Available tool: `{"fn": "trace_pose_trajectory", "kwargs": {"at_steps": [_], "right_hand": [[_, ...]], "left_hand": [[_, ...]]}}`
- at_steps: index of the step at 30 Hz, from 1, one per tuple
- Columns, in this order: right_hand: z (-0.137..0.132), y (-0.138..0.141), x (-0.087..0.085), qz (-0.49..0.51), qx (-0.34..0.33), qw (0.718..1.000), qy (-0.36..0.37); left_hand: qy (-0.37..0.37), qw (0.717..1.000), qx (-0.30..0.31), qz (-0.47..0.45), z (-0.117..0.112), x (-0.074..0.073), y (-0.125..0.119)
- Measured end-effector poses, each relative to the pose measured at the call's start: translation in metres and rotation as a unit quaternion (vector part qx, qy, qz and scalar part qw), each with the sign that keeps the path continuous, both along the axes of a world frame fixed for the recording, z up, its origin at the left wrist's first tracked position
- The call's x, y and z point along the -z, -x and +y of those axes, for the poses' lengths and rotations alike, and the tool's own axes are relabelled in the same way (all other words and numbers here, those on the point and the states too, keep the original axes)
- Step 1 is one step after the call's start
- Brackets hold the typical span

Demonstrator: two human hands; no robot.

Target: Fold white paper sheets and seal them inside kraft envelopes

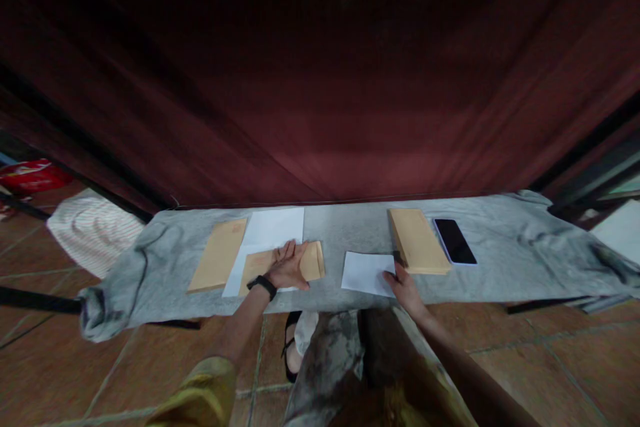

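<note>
My left hand [289,267] lies flat with fingers stretched out on a brown envelope [313,261] that rests over a white sheet [273,228]. A black band sits on that wrist. My right hand [404,285] rests at the right edge of a folded white paper [366,272], its fingers partly curled beside a stack of brown envelopes [417,240]. I cannot make out anything held in it. Another brown envelope [219,253] lies at the far left.
A black phone [454,241] lies right of the envelope stack. Everything sits on a low bench covered with grey cloth [520,247]. A dark red curtain [320,80] hangs behind. Tiled floor lies below, with a striped white cloth [90,227] at left.
</note>
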State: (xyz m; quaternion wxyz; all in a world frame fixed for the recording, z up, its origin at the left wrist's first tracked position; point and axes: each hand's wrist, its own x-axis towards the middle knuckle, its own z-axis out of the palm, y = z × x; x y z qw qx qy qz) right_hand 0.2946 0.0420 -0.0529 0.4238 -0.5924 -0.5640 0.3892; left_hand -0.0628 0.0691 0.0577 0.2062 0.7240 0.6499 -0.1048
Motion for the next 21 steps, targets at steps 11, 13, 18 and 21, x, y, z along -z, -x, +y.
{"fn": "trace_pose_trajectory", "kwargs": {"at_steps": [11,13,18,21], "right_hand": [[-0.004,0.004,-0.009,-0.023,0.016,1.000,-0.006],[-0.005,0.006,-0.009,-0.024,0.023,0.999,-0.005],[-0.005,0.009,-0.010,-0.008,0.039,0.999,-0.001],[-0.004,0.009,-0.012,0.007,0.046,0.999,0.007]], "left_hand": [[-0.007,0.999,0.046,-0.005,0.012,-0.005,0.003],[-0.029,0.998,0.048,-0.022,0.008,-0.008,0.000],[-0.076,0.993,0.067,-0.060,-0.003,-0.011,-0.010],[-0.094,0.988,0.088,-0.088,-0.007,-0.008,-0.016]]}}
